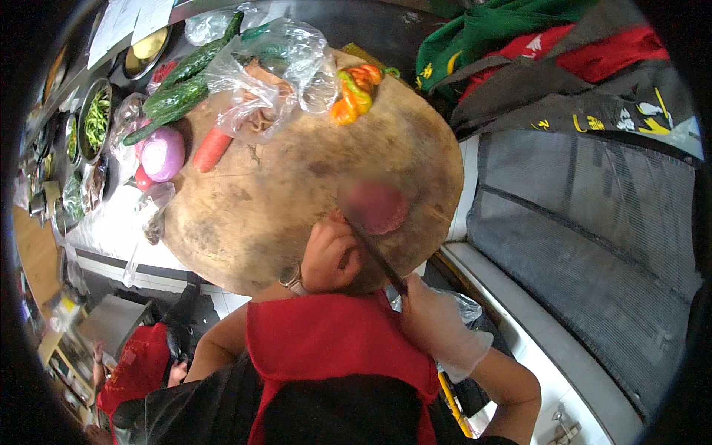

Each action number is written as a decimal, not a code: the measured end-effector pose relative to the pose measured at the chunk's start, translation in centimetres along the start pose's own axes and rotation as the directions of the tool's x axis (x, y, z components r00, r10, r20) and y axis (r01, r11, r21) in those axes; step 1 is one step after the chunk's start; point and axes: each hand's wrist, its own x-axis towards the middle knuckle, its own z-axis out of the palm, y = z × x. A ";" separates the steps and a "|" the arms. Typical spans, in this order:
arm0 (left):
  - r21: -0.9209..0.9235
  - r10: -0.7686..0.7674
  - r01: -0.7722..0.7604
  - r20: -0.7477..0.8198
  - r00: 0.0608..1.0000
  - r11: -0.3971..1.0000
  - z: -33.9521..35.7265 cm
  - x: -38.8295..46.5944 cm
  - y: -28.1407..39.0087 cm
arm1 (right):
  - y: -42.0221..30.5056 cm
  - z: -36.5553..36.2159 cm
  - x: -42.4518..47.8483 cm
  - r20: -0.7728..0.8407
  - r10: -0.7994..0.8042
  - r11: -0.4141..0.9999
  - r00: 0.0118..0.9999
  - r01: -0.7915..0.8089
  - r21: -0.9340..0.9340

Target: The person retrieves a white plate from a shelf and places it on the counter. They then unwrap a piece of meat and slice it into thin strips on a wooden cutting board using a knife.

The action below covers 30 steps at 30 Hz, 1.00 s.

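Note:
A round wooden chopping block (pixel 261 200) lies before me. Near its front right sits a piece of red meat (pixel 381 208), partly blurred. My right hand (pixel 434 322), in a clear plastic glove, grips the handle end of a dark-looking knife (pixel 375 253). Seen almost edge-on, the blade slants up and left to the near side of the meat. Bare and wearing a wristwatch (pixel 292 278), my left hand (pixel 331 256) is curled beside the knife's far end. Its fingertips are close to the meat; whether they hold anything is unclear.
On the block's far side are a carrot (pixel 212 149), a clear plastic bag (pixel 300 72) and orange-green peppers (pixel 353 97). Cucumbers (pixel 178 99) and a peeled red onion (pixel 163 154) lie left, near a bowl of cut greens (pixel 95 119). Another person (pixel 136 361) is at lower left.

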 end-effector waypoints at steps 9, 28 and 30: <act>-0.069 0.019 -0.018 0.018 1.000 0.997 0.5 -0.5 -0.5 | 1.0 3.7 5.2 -0.018 -0.043 0.998 0.999 0.042 -0.040; -0.030 0.012 -0.011 0.010 1.000 0.999 -0.3 0.0 0.0 | 0.6 1.8 -0.5 -0.046 0.047 0.998 0.998 -0.045 0.038; -0.046 0.023 -0.023 0.002 1.000 0.999 -0.1 0.3 0.0 | 0.7 1.9 -0.1 -0.041 0.050 0.998 0.998 -0.049 0.032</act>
